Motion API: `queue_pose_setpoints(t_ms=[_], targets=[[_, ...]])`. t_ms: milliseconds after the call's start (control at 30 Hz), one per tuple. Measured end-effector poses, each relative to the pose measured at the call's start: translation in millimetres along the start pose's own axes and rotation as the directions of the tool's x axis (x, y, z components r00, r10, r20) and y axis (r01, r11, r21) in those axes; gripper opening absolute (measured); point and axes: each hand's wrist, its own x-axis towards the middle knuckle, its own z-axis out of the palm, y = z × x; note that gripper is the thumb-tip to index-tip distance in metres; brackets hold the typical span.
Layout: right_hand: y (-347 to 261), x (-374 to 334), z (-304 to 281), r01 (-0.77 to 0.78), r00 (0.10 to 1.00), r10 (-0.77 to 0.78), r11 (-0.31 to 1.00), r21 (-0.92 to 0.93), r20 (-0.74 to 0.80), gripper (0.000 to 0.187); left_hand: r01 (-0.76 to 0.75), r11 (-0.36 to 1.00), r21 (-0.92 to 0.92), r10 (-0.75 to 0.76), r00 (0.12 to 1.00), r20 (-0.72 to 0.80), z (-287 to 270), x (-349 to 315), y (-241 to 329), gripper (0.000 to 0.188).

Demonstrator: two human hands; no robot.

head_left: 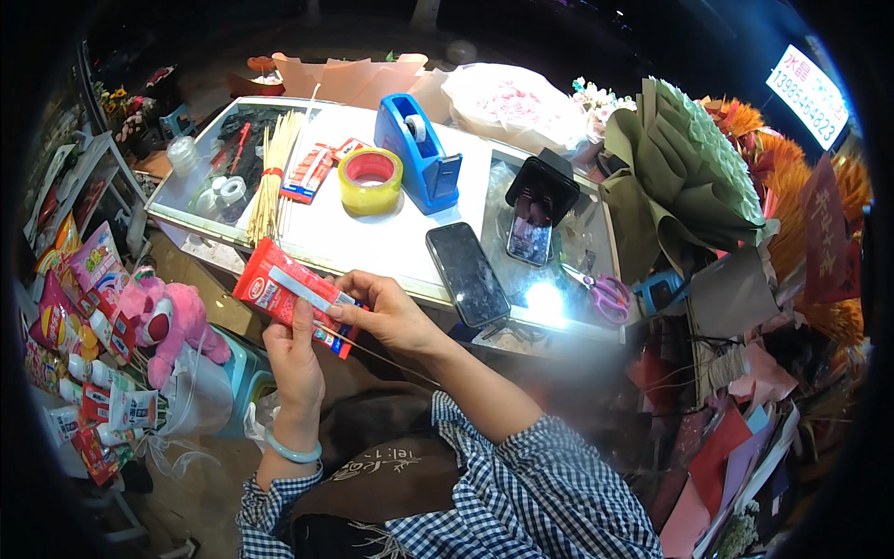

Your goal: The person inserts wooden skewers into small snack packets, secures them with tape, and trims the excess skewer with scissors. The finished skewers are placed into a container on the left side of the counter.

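A red snack packet (264, 277) is held in front of me at the near edge of the white table. My left hand (296, 349) grips its lower side, thumb up on the front. The fingers of my right hand (386, 312) close on its right end. Across the packet's face runs a pale strip (303, 287), perhaps tape. A thin wooden stick (377, 354) slants from the packet, down and right past my right wrist. Beyond my hands lie a bundle of similar sticks (270, 182), two more red packets (307, 172) and a yellow tape roll (371, 181).
A blue tape dispenser (414, 154) stands behind the roll. Two phones (467, 273) and purple-handled scissors (610, 300) lie to the right. Wrapped bouquets (684, 168) line the far and right sides. At left are a pink plush toy (172, 321) and several snack packets (98, 256).
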Motion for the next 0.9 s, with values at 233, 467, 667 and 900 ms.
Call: queue_pose_setpoints(t_ms=[233, 467, 667, 900], targets=[[-13.4, -6.3, 3.1, 0.129, 0.933, -0.182, 0.974, -0.185, -0.309, 0.019, -0.360, 0.825, 0.437, 0.459, 0.876, -0.146, -0.8, 2.0, 0.9, 0.045], [-7.1, -10.3, 23.4, 0.233, 0.884, -0.308, 0.942, -0.241, -0.351, 0.017, -0.129, 0.986, 0.101, 0.142, 0.982, -0.129, 9.8, -8.2, -4.0, 0.024], [-4.7, -9.8, 33.4, 0.263, 0.887, -0.391, 0.864, -0.429, -0.245, 0.013, -0.044, 0.998, -0.052, 0.036, 0.989, -0.143, -4.2, -7.3, 1.2, 0.015], [6.5, 18.3, 41.7, 0.352, 0.923, -0.375, 0.738, -0.576, 0.085, 0.011, -0.019, 0.966, -0.256, -0.024, 0.986, -0.165, -32.9, -12.0, 9.9, 0.028]])
